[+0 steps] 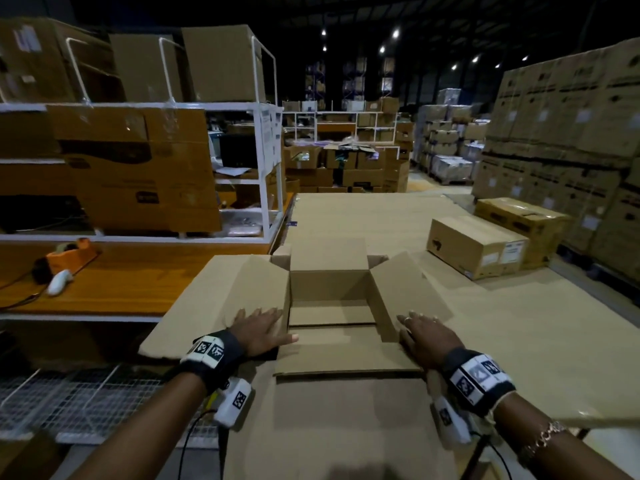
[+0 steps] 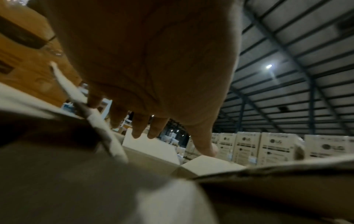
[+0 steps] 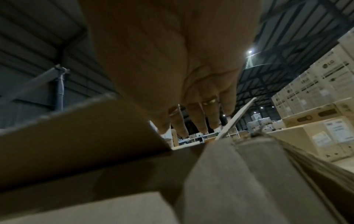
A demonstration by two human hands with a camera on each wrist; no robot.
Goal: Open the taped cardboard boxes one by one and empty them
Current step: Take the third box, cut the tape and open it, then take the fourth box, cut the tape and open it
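An open cardboard box (image 1: 330,289) stands in front of me with all flaps spread and nothing visible inside it. My left hand (image 1: 259,329) lies flat on the left flap (image 1: 221,299), fingers straight, thumb over the box's near left corner. My right hand (image 1: 427,336) lies flat on the right flap (image 1: 408,285) near the near right corner. In the left wrist view the left hand (image 2: 149,84) hovers over cardboard with straight fingers. In the right wrist view the right hand (image 3: 182,75) reaches over the flap edge. A closed box (image 1: 476,249) sits farther right on the cardboard-covered surface (image 1: 519,341).
An orange tape dispenser (image 1: 74,252) and a white handheld device (image 1: 59,281) lie on the wooden bench (image 1: 138,285) at left. White shelving (image 1: 263,161) with boxes rises behind it. Stacked cartons (image 1: 568,133) wall the right side. Another closed box (image 1: 523,216) sits behind the closed one.
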